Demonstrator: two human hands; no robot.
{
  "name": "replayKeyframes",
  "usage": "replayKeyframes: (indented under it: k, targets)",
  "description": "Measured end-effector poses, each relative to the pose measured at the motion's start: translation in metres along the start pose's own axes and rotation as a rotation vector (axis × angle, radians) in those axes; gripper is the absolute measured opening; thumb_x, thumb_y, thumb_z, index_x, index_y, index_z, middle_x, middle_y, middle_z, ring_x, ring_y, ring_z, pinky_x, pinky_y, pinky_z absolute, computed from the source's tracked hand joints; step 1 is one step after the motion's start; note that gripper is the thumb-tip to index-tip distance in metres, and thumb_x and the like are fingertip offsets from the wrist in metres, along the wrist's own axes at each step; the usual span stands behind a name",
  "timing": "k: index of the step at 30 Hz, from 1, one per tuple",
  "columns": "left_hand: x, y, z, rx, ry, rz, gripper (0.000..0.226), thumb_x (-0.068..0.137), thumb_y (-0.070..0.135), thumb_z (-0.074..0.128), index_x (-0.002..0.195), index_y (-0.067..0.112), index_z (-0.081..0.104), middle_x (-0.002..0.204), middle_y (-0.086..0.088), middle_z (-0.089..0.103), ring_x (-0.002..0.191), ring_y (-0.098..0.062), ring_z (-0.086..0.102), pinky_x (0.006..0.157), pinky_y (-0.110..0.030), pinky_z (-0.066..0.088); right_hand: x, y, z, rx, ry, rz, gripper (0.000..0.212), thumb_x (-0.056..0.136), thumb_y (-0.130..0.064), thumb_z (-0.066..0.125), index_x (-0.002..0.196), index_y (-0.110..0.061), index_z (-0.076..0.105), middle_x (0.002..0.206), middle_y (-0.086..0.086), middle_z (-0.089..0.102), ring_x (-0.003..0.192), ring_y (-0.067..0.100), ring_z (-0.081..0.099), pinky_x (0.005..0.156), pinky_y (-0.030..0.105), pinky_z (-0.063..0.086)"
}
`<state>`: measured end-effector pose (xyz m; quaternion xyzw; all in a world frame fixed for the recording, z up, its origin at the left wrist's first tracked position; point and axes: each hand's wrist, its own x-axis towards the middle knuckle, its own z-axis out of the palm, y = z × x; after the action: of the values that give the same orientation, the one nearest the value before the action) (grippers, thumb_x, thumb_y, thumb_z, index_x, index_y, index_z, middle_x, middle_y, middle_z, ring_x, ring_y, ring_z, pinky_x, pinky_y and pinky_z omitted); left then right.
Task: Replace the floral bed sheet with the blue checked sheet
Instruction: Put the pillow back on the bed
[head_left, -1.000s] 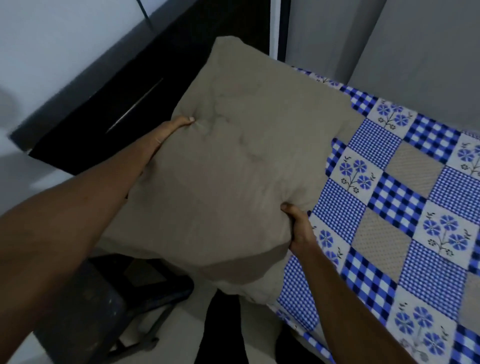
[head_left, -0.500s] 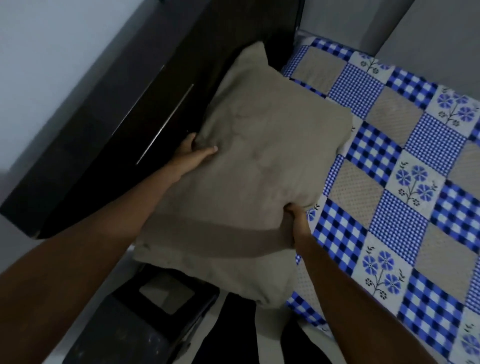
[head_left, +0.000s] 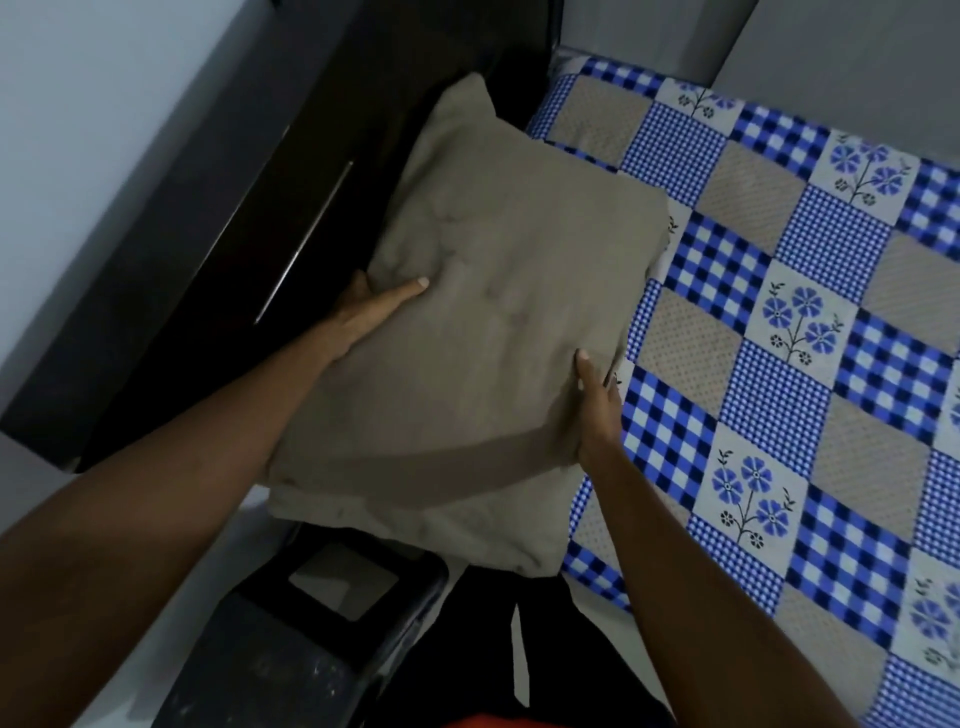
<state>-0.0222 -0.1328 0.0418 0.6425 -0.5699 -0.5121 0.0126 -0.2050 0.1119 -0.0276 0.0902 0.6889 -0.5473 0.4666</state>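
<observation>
Left grip (head_left: 371, 312) and right grip (head_left: 597, 410) clasp opposite side edges of the beige pillow (head_left: 498, 322), thumbs on top. Its long axis runs away from the person, far corner toward the dark headboard (head_left: 311, 182). The blue checked sheet (head_left: 779, 364) lies spread on the bed, beneath the pillow's right edge.

Dim, cool indoor light is falling fairly evenly; colours are reading muted and greyish. A broad, soft-edged shadow band is lying across the lower part of the pillow (head_left: 493, 312). The blue checked sheet (head_left: 831, 249) is catching the most light, while the dark wooden panel (head_left: 208, 312) is sinking to near black, a thin glint running along its metal strip (head_left: 305, 244). Straight lines are bending toward the edges; fine detail is looking soft and smeared throughout.
</observation>
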Motion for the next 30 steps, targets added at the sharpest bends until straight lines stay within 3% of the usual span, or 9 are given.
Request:
replayKeyframes:
  k: [4,7,9,11,16,21,24,26,30]
  targets:
    - [-0.018,0.021,-0.003,-0.029,-0.044,0.159,0.077,0.070,0.052,0.083,0.137,0.024,0.055,0.125,0.007,0.064,0.109,-0.012,0.062,0.092,-0.028,0.048,-0.008,-0.014,-0.017,0.030,-0.171,-0.065,0.068,0.084,-0.047,0.074,0.142,-0.023,0.049,0.125,-0.012,0.063,0.116,0.011,0.059,0.102,0.033,0.047]
    - [-0.029,0.046,-0.008,-0.094,-0.121,0.247,0.084,0.063,0.051,0.086,0.136,0.024,0.056,0.124,0.006,0.066,0.110,-0.012,0.064,0.101,-0.037,0.049,-0.010,-0.030,-0.036,0.043,-0.266,-0.081,0.055,0.079,-0.037,0.081,0.128,-0.026,0.060,0.116,-0.009,0.072,0.108,0.013,0.068,0.097,0.039,0.053]
    - [-0.032,0.067,-0.008,-0.112,-0.152,0.285,0.080,0.067,0.047,0.086,0.137,0.025,0.055,0.125,0.006,0.066,0.113,-0.013,0.063,0.103,-0.039,0.048,-0.014,-0.048,-0.045,0.081,-0.279,-0.113,0.033,0.085,-0.020,0.077,0.111,-0.031,0.060,0.100,-0.014,0.075,0.093,0.006,0.072,0.084,0.031,0.057]
    - [-0.030,0.092,-0.006,-0.132,-0.145,0.323,0.067,0.078,0.036,0.081,0.138,0.023,0.054,0.126,0.006,0.065,0.113,-0.011,0.062,0.102,-0.036,0.048,-0.008,-0.066,-0.049,0.105,-0.255,-0.163,0.039,0.085,-0.017,0.077,0.112,-0.036,0.056,0.105,-0.013,0.073,0.093,0.006,0.071,0.080,0.028,0.057]
    - [0.005,0.166,0.007,-0.143,-0.160,0.405,0.070,0.074,0.037,0.084,0.136,0.022,0.056,0.126,0.005,0.066,0.114,-0.013,0.063,0.102,-0.038,0.049,0.030,-0.127,-0.039,0.172,-0.179,-0.238,0.083,0.068,-0.036,0.089,0.140,-0.030,0.048,0.126,-0.006,0.068,0.113,0.019,0.067,0.098,0.048,0.053]
    - [0.073,0.262,0.028,-0.225,-0.110,0.470,0.066,0.069,0.039,0.086,0.128,0.020,0.063,0.118,0.004,0.069,0.106,-0.013,0.067,0.092,-0.032,0.054,0.103,-0.210,-0.017,0.139,-0.095,-0.298,0.095,0.072,-0.053,0.082,0.151,-0.025,0.036,0.137,-0.003,0.058,0.120,0.020,0.059,0.106,0.047,0.048]
    - [0.123,0.295,0.037,-0.125,0.002,0.445,0.068,0.071,0.037,0.084,0.130,0.015,0.057,0.120,0.002,0.064,0.106,-0.016,0.062,0.091,-0.031,0.052,0.155,-0.244,0.004,-0.056,-0.026,-0.306,0.096,0.086,-0.059,0.066,0.159,-0.023,0.015,0.156,0.006,0.037,0.139,0.027,0.042,0.116,0.048,0.034]
    - [0.151,0.294,0.043,0.105,0.047,0.394,0.070,0.076,0.034,0.080,0.136,0.016,0.049,0.129,-0.004,0.057,0.107,-0.020,0.056,0.092,-0.032,0.048,0.188,-0.245,0.016,-0.334,-0.024,-0.328,0.089,0.094,-0.054,0.057,0.160,-0.025,0.005,0.163,0.009,0.022,0.147,0.031,0.027,0.120,0.050,0.025]
    - [0.187,0.235,0.067,0.428,-0.027,0.252,0.092,0.071,0.051,0.082,0.145,0.020,0.039,0.145,-0.007,0.048,0.126,-0.029,0.051,0.102,-0.036,0.044,0.211,-0.202,0.028,-0.721,-0.125,-0.273,0.077,0.094,-0.058,0.055,0.157,-0.033,0.019,0.163,0.006,0.016,0.147,0.034,0.024,0.117,0.051,0.027]
